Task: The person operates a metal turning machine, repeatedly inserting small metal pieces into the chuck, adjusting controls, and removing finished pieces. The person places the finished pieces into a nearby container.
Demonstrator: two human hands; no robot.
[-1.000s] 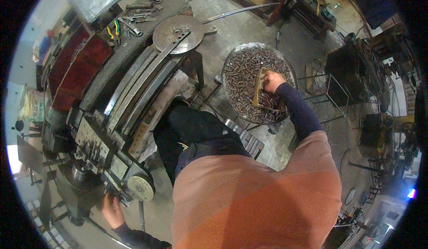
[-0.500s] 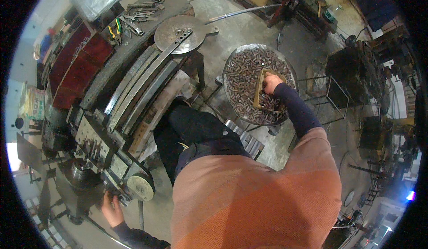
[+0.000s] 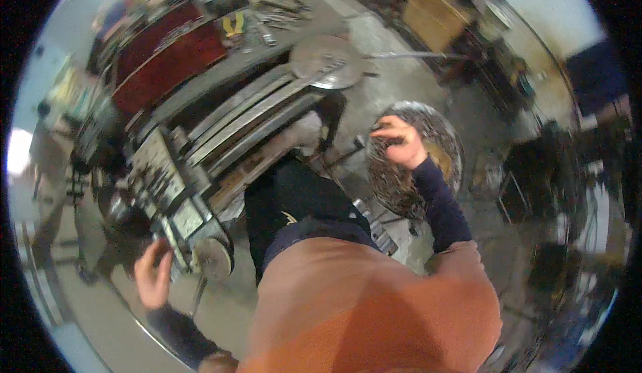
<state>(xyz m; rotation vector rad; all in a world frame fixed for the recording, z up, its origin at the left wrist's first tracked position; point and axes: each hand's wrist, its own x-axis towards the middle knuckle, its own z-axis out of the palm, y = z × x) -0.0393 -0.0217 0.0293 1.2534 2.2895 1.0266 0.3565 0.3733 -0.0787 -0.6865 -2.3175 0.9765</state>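
Observation:
My right hand (image 3: 403, 144) is raised over a round metal tray (image 3: 459, 142) heaped with short dark metal pieces (image 3: 391, 179). Its fingers are bent toward the thumb; blur hides what small thing, if any, sits between them. Beside that wrist, partly behind my sleeve, a yellowish box-like container (image 3: 439, 159) lies on the pieces. At lower left, my left hand (image 3: 154, 279) has its fingers and thumb apart, holding nothing visible. It is close to the end of a metal bench machine (image 3: 187, 218) with a round wheel (image 3: 212, 258).
Long steel bars (image 3: 247, 122) run from the machine to a round metal plate (image 3: 328, 62). Yellow-handled pliers (image 3: 233, 24) and several wrenches (image 3: 284, 12) lie on the bench behind. A dark red box (image 3: 170, 55) stands at the far left. Metal frames (image 3: 515, 196) stand at right.
My right hand has come out of the yellowish container and moved left above the tray. My left hand has shifted slightly up and left. The whole view has turned.

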